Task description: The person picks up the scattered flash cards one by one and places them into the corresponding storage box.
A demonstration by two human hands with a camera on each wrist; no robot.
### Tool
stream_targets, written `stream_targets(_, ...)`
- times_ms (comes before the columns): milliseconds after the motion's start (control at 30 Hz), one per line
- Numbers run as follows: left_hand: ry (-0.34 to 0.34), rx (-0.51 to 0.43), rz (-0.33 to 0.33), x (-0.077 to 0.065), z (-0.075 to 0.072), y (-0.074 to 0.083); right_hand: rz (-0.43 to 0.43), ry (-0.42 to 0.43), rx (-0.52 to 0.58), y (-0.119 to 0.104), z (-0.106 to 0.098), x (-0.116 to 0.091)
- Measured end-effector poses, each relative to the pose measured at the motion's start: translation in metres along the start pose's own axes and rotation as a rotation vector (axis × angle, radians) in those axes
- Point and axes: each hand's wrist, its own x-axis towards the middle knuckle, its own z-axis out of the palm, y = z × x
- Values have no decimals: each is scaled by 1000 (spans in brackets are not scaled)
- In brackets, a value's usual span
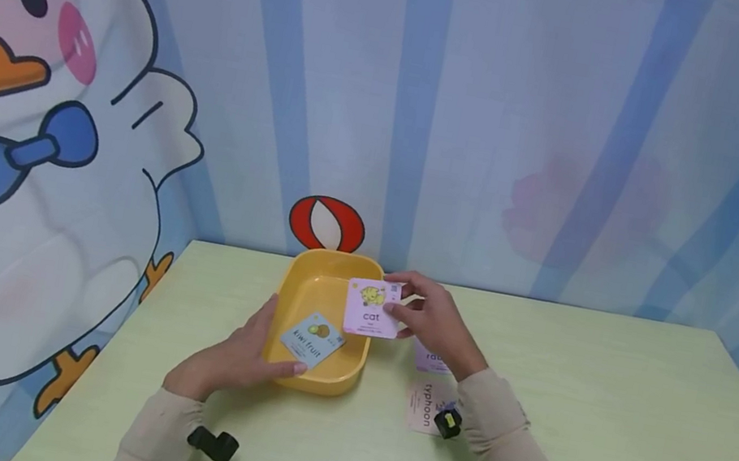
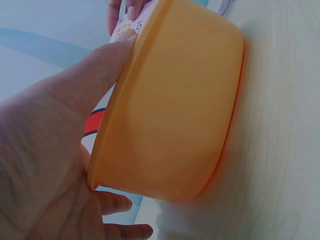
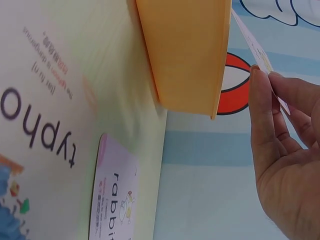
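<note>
pinching the cat card between thumb and fingers of the right hand, held over the rim of the yellow tray opposite the left hand; clasping that tray by a corner with the left, thumb over the rim and fingers outside; with the kiwi fruit card inside the tray, just beyond the left thumb, and the rabbit card and typhoon card on the table below the right hand.
</note>
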Motion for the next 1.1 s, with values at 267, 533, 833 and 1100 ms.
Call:
stream_targets(267,-14,0,-13,0,0,1,-16,-21,12,-4,8,2)
stream_targets(533,-26,21,-30,0,-1,0,-9,-31,15,-8,12,2)
stream_targets(833,-21,39,-38,0,-2,3,-17,-47,39,-10,23,6)
stream_targets(1100,-36,34,-32,-1,-2,2,-12,-50,76,-14,32,8)
